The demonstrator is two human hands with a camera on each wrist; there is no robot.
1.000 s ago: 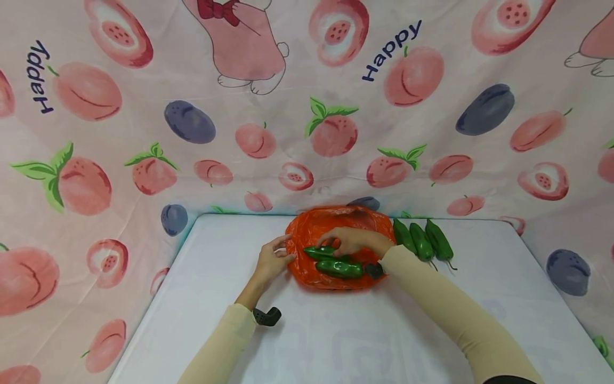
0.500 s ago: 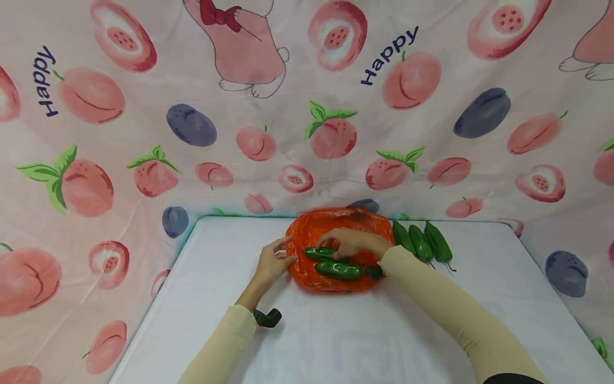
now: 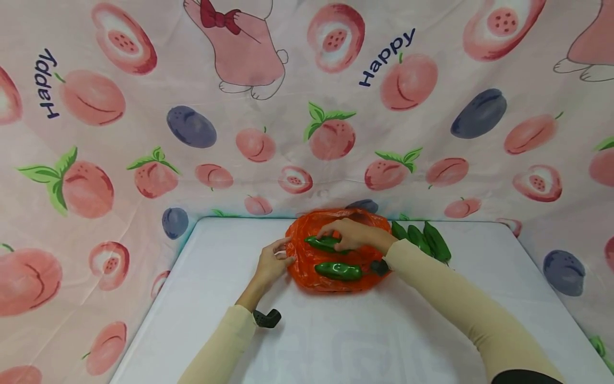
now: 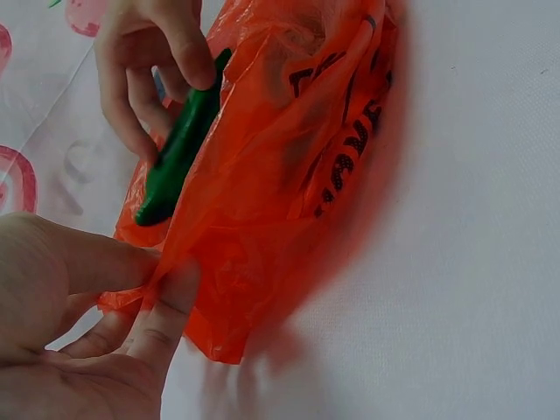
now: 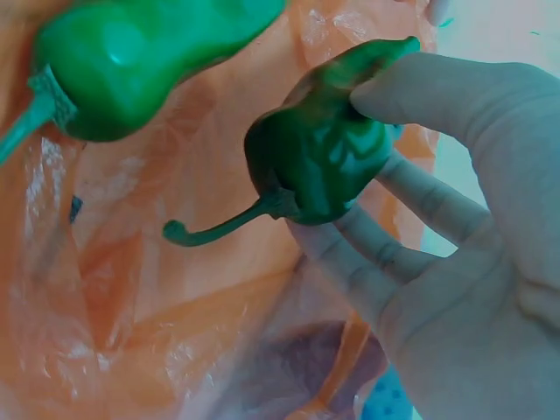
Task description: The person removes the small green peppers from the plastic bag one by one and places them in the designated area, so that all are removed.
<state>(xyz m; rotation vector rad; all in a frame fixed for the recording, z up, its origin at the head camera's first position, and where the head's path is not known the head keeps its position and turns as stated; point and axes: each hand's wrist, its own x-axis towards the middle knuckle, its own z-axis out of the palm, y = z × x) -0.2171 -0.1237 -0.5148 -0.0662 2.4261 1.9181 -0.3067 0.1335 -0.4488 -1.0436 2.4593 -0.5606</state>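
Note:
A red-orange plastic bag (image 3: 307, 277) lies at the back middle of the white table. My right hand (image 3: 352, 233) is over the bag and grips a green pepper (image 5: 319, 149) between thumb and fingers, its curved stem pointing away from the palm in the right wrist view. Nearer the front, a second green pepper (image 3: 338, 271) lies on the bag. At the bag's left edge, my left hand (image 3: 271, 262) pinches the thin plastic between thumb and fingers, as the left wrist view shows.
Several green peppers (image 3: 437, 242) lie side by side on the white table (image 3: 364, 330), right of the bag and partly behind the right forearm. A fruit-patterned cloth (image 3: 268, 106) hangs behind the table.
My right hand has lifted its pepper slightly and moved it back, widening the gap to the front pepper. My left hand has stayed at the bag's edge.

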